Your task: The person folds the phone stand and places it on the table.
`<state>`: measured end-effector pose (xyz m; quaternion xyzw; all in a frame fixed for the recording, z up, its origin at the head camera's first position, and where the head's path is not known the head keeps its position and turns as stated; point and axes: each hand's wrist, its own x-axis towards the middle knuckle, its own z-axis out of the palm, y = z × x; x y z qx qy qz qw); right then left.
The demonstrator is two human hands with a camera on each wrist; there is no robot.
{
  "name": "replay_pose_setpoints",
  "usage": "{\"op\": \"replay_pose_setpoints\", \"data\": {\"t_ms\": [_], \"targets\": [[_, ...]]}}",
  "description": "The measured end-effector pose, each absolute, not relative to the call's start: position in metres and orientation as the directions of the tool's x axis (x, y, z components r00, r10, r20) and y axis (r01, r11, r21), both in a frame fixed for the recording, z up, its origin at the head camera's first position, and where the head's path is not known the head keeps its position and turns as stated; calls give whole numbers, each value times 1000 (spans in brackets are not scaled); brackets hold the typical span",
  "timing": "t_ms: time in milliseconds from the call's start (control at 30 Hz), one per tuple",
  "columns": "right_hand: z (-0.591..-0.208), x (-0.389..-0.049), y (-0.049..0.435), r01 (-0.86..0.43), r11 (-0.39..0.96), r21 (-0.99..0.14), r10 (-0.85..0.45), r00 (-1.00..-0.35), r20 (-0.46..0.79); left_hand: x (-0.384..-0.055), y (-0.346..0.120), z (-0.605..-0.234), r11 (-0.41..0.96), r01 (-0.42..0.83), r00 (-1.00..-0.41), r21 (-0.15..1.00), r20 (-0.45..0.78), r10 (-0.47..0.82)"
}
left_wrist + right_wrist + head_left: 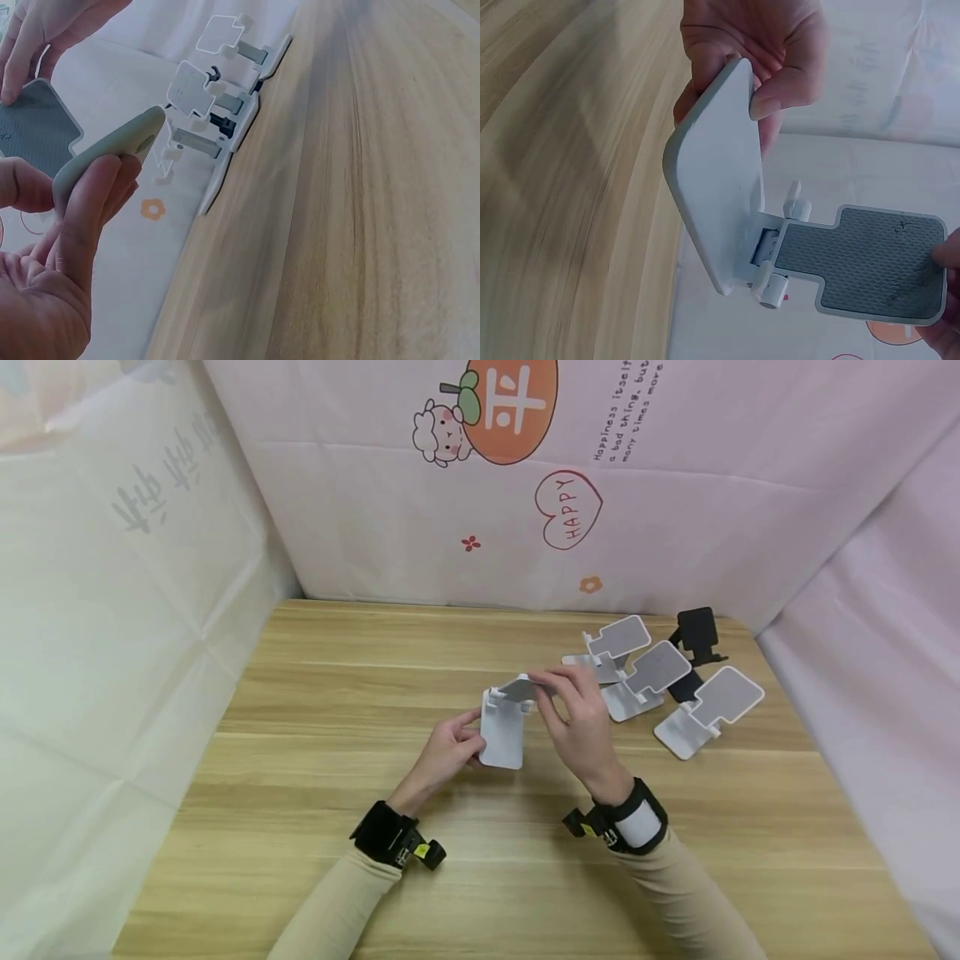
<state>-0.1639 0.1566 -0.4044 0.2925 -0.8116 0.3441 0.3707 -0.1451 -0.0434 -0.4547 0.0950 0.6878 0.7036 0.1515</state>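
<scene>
A white folding phone stand (501, 731) with a grey textured pad is held up between both hands, above the table. My left hand (450, 744) pinches the edge of its white base, thumb on one face and fingers behind, as the right wrist view shows on the base (716, 172). By its far edge, my right hand (576, 718) pinches the padded plate (866, 262), which is swung out at an angle from the base. The hinge (769, 251) and two small hooks show between plate and base.
Several more phone stands are unfolded at the table's back right: white ones (682, 732) with grey pads and a black one (698, 632). The wooden table (337, 677) meets a printed cloth (375, 518) at its back edge.
</scene>
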Motion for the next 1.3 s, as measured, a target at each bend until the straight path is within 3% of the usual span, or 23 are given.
{"op": "replay_pose_setpoints", "data": {"t_ms": [267, 533, 833, 1300], "targets": [[-405, -159, 156, -695, 645, -318, -250, -584, 772, -149, -41, -470, -3, -89, -940, 996, -83, 331], [-411, -155, 148, -725, 623, -293, -299, -567, 768, -156, -40, -479, 20, -128, -960, 992, -129, 247], [-424, -143, 131, -771, 605, -201, -401, -513, 759, -162, -45, -468, -111, -167, -973, 980, -145, 180], [-432, -135, 125, -767, 611, -197, -452, -542, 709, -162, -51, -466, -142, -199, -970, 970, -173, 172]]}}
